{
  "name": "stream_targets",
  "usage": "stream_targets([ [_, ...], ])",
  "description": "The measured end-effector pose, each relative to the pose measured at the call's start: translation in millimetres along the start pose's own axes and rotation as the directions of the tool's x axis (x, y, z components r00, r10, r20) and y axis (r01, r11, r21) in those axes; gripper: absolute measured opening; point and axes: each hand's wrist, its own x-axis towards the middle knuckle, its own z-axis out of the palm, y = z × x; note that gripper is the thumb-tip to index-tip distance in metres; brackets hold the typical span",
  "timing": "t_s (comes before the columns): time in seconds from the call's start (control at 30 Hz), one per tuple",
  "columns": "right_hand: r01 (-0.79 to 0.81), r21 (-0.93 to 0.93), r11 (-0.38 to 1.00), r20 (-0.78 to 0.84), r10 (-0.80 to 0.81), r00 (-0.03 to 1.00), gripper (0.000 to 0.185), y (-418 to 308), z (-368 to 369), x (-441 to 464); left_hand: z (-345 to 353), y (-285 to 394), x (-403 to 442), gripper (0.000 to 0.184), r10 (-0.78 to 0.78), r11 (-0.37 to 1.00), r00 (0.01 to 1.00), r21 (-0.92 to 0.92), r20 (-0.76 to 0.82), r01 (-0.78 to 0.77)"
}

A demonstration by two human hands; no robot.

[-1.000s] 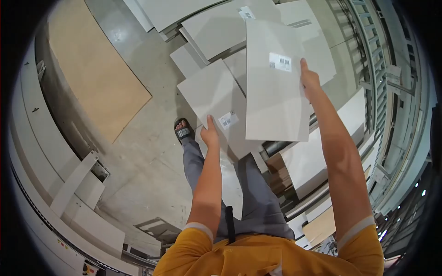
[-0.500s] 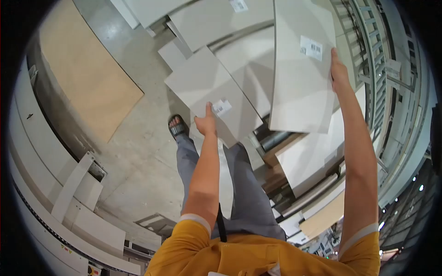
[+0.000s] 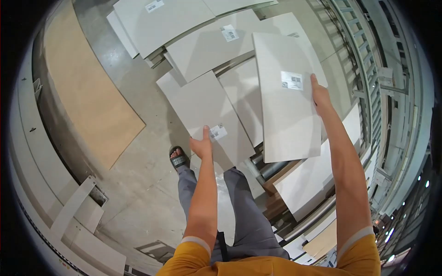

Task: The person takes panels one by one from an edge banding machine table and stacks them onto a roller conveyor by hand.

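Note:
My left hand (image 3: pixel 202 144) is closed on the near left edge of a pale grey flat panel (image 3: pixel 202 103), with its thumb on top beside a white printed label (image 3: pixel 218 132). My right hand (image 3: pixel 321 95) grips the right edge of another pale panel (image 3: pixel 290 124). That panel is tilted and carries its own label (image 3: pixel 292 80). Its left side overlaps a further pale panel (image 3: pixel 241 87) lying between the two. The fingers under both panels are hidden.
More labelled panels (image 3: pixel 198 50) lie at the far side. Rollers (image 3: pixel 271 170) show below the held panels, and a roller conveyor (image 3: pixel 363 50) runs along the right. A tan board (image 3: pixel 92 87) lies on the left. My sandalled foot (image 3: pixel 177 158) stands on the concrete floor (image 3: pixel 133 179).
The view has tilted up, so everything sits lower in the picture. The panel in my right hand has shifted slightly left. Both hands keep their grips.

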Motion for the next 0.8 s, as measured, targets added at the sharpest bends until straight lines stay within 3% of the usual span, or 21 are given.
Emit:
stream_targets([
  [0.03, 0.004, -0.001, 1.000, -0.010, -0.004, 1.000, 0.072, -6.0, -0.9, 8.1, 0.1, 8.7, 0.4, 0.096, 0.010, 0.999, 1.000, 0.046, -0.023, -0.009],
  [0.1, 0.098, -0.211, 0.973, 0.022, -0.096, 0.995, 0.073, -18.9, -3.6, 30.2, 6.1, 10.2, 4.3, 0.097, -0.019, 1.000, 1.000, -0.007, 0.012, 0.019],
  [0.23, 0.247, -0.285, 0.926, 0.073, -0.236, 0.969, 0.072, -27.5, 6.9, 62.4, 15.3, -5.4, 18.4, 0.099, -0.012, 0.987, 0.997, -0.160, 0.079, 0.025],
  [0.3, 0.421, -0.321, 0.848, 0.067, -0.423, 0.903, 0.072, -16.7, 25.3, 81.9, 9.4, 4.4, 19.2, 0.098, -0.021, 0.986, 0.995, -0.161, 0.098, 0.036],
  [0.37, 0.389, -0.391, 0.834, 0.070, -0.394, 0.916, 0.072, 8.0, 35.5, 92.0, 2.7, 5.7, 14.0, 0.098, -0.035, 0.991, 0.989, -0.125, 0.141, 0.052],
  [0.43, 0.375, -0.464, 0.802, 0.082, -0.383, 0.920, 0.071, 28.6, 52.7, 96.4, 5.0, 9.2, 13.7, 0.096, 0.010, 0.986, 0.997, -0.169, 0.083, 0.004],
  [0.5, 0.304, -0.406, 0.862, 0.081, -0.297, 0.951, 0.073, 66.0, 69.0, 87.8, -1.5, 20.0, 11.6, 0.095, -0.011, 0.987, 0.997, -0.157, 0.082, 0.024],
  [0.57, 0.330, -0.378, 0.865, 0.072, -0.327, 0.942, 0.073, 93.5, 89.1, 81.7, -2.3, 26.0, 11.9, 0.094, -0.017, 0.989, 0.995, -0.141, 0.096, 0.031],
  [0.73, 0.297, -0.243, 0.923, 0.060, -0.292, 0.955, 0.067, 89.3, 132.5, 73.0, 13.1, 8.5, 22.2, 0.097, -0.001, 0.998, 0.997, -0.061, 0.082, 0.006],
  [0.8, 0.255, -0.518, 0.817, -0.008, -0.303, 0.953, 0.059, 87.2, 150.9, 71.4, 15.7, 6.5, 25.5, 0.099, -0.014, 0.997, 0.995, -0.073, 0.095, 0.021],
])
